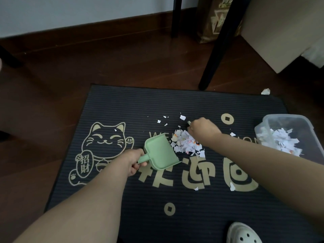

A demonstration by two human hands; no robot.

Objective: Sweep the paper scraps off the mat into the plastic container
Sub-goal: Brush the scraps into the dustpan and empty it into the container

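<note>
Far left on the mat [122, 106], the gold cat [105, 137] grins up from the dark ribbing. Just right of it comes the left hand [134, 161], fingers and thumb wrapped tight round the handle of the green dustpan [160, 151]. The pan rests on the mat, and its open mouth points up and right, straight at the pile.

And there is the pile: the scraps [184, 142] are heaped mid-mat, right against the dustpan's lip. Smaller flecks [164, 121] lie scattered on the mat beyond the heap.

The right hand [203, 128] hangs over the far right edge of the heap, balled into a fist with the knuckles up. A pale tool [189, 122] pokes out of the top of that fist. Only its tip shows, so what kind of tool it is I cannot tell.

Nearer the camera, two stray bits [232, 186] sit on the gold lettering, well apart from the heap.

At the mat's right edge stands the clear container [287, 115], open-topped, with a good layer of torn paper [284, 139] inside. One more crumpled piece [265, 91] lies on the wood floor just past the mat's far right corner, near a black leg [215, 55]. At bottom right, a white shoe [242, 233] is planted on the mat.
</note>
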